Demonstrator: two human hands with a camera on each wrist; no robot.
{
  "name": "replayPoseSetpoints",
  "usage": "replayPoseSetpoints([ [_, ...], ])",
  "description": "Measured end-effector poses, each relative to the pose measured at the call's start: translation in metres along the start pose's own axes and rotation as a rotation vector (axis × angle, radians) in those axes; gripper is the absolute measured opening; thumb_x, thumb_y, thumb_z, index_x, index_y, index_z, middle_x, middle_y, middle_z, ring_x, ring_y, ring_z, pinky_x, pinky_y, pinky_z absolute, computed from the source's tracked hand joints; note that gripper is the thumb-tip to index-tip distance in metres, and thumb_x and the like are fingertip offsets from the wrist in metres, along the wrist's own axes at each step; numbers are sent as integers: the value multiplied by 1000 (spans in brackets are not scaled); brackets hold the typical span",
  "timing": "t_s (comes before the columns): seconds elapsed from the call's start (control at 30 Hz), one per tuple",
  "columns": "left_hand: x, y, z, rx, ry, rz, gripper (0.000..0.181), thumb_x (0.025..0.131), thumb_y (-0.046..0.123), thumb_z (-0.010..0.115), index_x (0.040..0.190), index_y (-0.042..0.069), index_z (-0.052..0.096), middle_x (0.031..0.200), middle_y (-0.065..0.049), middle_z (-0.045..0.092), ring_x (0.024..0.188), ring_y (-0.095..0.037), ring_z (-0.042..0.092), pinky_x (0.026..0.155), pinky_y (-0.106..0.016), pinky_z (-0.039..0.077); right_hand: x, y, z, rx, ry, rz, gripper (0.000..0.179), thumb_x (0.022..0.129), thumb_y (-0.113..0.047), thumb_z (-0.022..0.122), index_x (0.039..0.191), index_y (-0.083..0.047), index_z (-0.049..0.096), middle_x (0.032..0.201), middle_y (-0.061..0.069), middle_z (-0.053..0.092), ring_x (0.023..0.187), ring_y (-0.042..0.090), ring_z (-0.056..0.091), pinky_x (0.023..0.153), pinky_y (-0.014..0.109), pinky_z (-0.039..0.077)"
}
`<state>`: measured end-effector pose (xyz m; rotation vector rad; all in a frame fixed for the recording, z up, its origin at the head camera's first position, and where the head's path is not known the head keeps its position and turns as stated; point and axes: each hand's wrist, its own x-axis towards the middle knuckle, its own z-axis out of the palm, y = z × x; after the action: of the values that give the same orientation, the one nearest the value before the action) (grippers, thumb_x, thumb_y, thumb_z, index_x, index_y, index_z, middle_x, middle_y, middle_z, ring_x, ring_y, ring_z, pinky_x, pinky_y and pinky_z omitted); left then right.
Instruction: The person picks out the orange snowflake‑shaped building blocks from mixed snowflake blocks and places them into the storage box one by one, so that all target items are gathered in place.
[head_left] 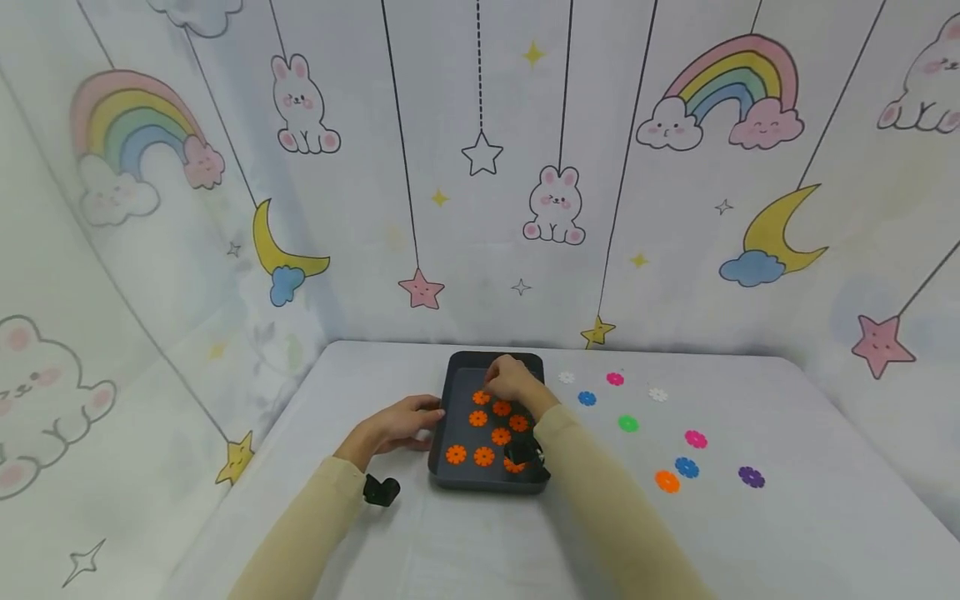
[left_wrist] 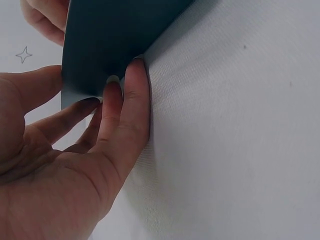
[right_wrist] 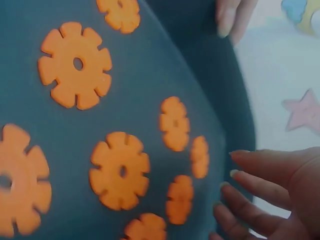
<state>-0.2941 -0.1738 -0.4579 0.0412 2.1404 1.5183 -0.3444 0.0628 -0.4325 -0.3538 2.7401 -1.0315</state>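
A dark grey rectangular tray (head_left: 487,482) lies on the table with several orange notched plastic discs (head_left: 483,456) spread flat in it. My left hand (head_left: 401,421) holds the tray's left side. In the left wrist view its fingertips (left_wrist: 135,75) touch the outer wall, and its thumb reaches the rim. My right hand (head_left: 513,379) is above the far half of the tray, near an orange disc. In the right wrist view its fingers (right_wrist: 260,187) point down toward the tray, slightly apart, with nothing visible between them.
Right of the tray, loose notched discs are scattered on the white table: green (head_left: 628,423), purple (head_left: 752,477), orange (head_left: 667,481), and several blue, pink and white ones. A printed cloth backdrop (head_left: 480,250) stands behind the table.
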Motion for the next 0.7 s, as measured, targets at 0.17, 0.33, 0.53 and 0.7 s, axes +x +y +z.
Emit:
replayPoseSetpoints([
  [0.17, 0, -1, 0, 6, -12, 11, 58, 106, 24, 58, 155, 1, 38, 150, -22, 49, 130, -34, 55, 92, -44, 59, -17, -7, -18, -59, -34, -101, 29, 95, -14, 71, 121, -1, 68, 122, 15, 66, 111, 31, 64, 90, 43, 56],
  [0.33, -1, -1, -1, 3, 3, -1, 57, 106, 23, 57, 155, 0, 38, 150, -22, 49, 129, -34, 55, 92, -44, 59, -45, -5, -40, -121, -53, -231, 32, 95, -11, 71, 124, 0, 67, 124, 16, 67, 114, 31, 63, 97, 46, 53],
  [0.53, 0, -3, -1, -10, 5, 3, 56, 106, 23, 57, 155, 2, 39, 147, -20, 53, 127, -32, 57, 89, -43, 59, -88, 30, -64, -135, -29, -316, 27, 95, -6, 70, 121, 0, 67, 118, 17, 67, 105, 32, 61, 90, 45, 54],
  [0.7, 2, -4, -1, -10, -2, 12, 56, 107, 23, 56, 155, 2, 39, 146, -19, 53, 126, -31, 57, 88, -42, 60, -117, 71, -81, -154, -19, -304, 27, 95, -7, 71, 121, 0, 65, 114, 15, 67, 103, 30, 59, 87, 46, 55],
])
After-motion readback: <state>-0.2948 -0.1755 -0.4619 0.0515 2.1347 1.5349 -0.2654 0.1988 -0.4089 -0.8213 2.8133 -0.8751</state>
